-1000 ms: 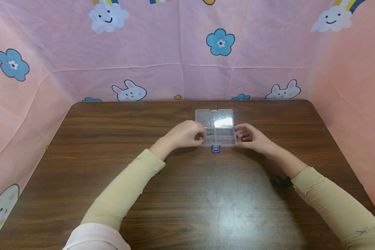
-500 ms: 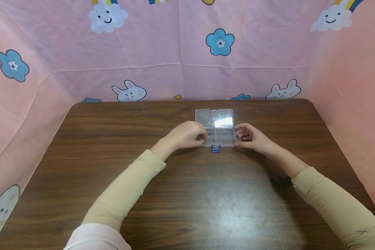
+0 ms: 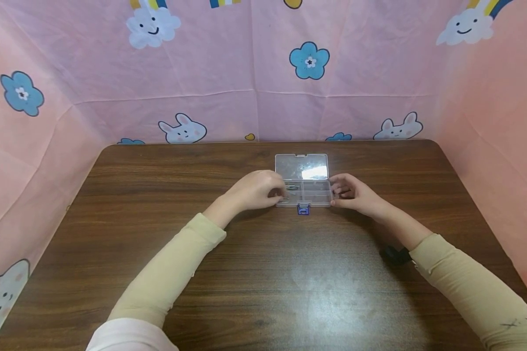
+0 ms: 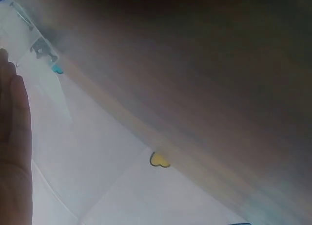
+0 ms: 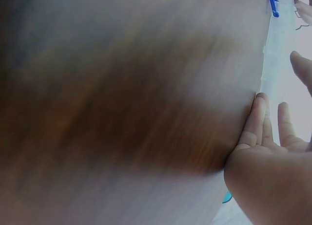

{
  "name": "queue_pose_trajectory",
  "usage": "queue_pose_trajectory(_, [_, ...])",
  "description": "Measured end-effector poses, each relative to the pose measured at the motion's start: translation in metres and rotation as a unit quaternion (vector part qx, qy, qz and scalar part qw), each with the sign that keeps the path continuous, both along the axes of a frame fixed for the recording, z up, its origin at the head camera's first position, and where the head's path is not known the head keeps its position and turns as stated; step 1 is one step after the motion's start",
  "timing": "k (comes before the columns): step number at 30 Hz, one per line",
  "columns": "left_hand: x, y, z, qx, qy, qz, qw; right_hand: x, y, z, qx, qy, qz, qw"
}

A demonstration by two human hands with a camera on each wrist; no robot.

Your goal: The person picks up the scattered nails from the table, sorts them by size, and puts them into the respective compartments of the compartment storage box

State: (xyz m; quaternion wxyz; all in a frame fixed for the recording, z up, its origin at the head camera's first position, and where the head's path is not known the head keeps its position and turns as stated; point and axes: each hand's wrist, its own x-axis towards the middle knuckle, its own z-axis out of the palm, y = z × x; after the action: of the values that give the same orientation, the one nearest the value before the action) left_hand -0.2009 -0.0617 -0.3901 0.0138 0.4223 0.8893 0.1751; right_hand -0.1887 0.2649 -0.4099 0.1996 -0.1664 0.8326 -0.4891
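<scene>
A clear divided plastic box (image 3: 317, 200) lies on the table, its lid (image 3: 292, 165) raised at the back. Its blue latch (image 3: 303, 209) hangs at the front. My left hand (image 3: 256, 190) reaches over the box's left end, fingers bent, with a tiny shiny piece (image 3: 285, 199) at the fingertips; whether it is pinched is unclear. Thin metal pieces (image 3: 292, 187) lie in the back left compartment. My right hand (image 3: 355, 195) rests at the right end, thumb near the front corner and forefinger near the back corner. In the right wrist view its fingers (image 5: 285, 125) look fairly straight.
The brown wooden table (image 3: 158, 165) spreads around the box, with glare near the front. A pink printed cloth (image 3: 219, 63) stands behind and at both sides. A dark object (image 3: 395, 254) shows by the right sleeve.
My left hand has drawn back slightly to the left, uncovering the tiny shiny piece and more of the metal pieces. The right hand and the box stay where they were.
</scene>
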Motion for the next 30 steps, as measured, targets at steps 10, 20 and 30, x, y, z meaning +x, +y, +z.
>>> queue_pose_trajectory(10, [0.007, -0.027, -0.002, -0.008, 0.026, 0.024, 0.9993, -0.003, 0.0, -0.002, 0.005, -0.004, 0.001, 1.0])
queue_pose_trajectory(20, [0.019, -0.059, -0.007, -0.015, 0.037, 0.051, 0.9979, -0.003, 0.004, -0.002, 0.007, -0.01, 0.004, 0.9999])
queue_pose_trajectory(30, [0.032, -0.08, -0.005, -0.066, 0.029, 0.106, 0.9917, 0.001, 0.01, -0.001, -0.017, -0.013, -0.001, 0.9998])
